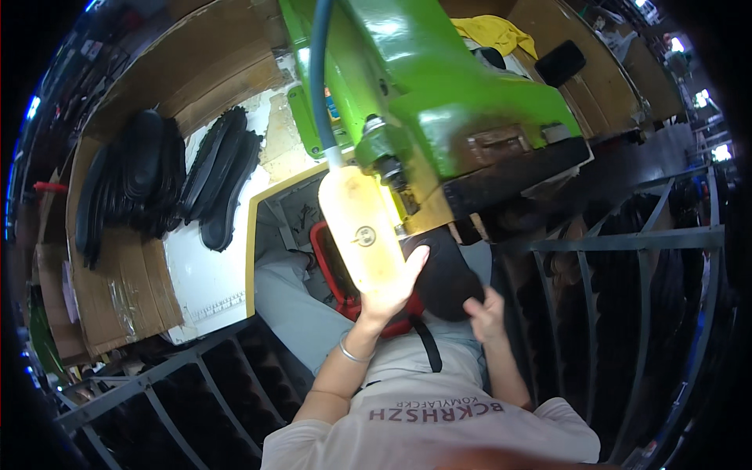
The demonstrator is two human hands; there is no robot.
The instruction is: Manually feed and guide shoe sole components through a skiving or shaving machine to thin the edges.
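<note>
A black shoe sole (446,276) is held between my two hands, just below the working end of a green machine (439,94). My left hand (392,294) grips its left edge with the thumb on top; the other fingers are hidden or washed out by glare. My right hand (487,315) pinches the lower right edge, slightly blurred. A bright, pale-yellow lamp head (360,235) hangs from a blue-grey hose (319,78) right over my left hand. The sole's upper end passes beneath the machine's metal parts (399,184), where I cannot see it fully.
More black soles (219,180) stand in rows on the white tabletop (207,274) at left, inside cardboard walls (125,309). Metal racks (642,239) flank me on both sides. A red container (329,266) sits by my legs. A yellow cloth (497,33) lies behind the machine.
</note>
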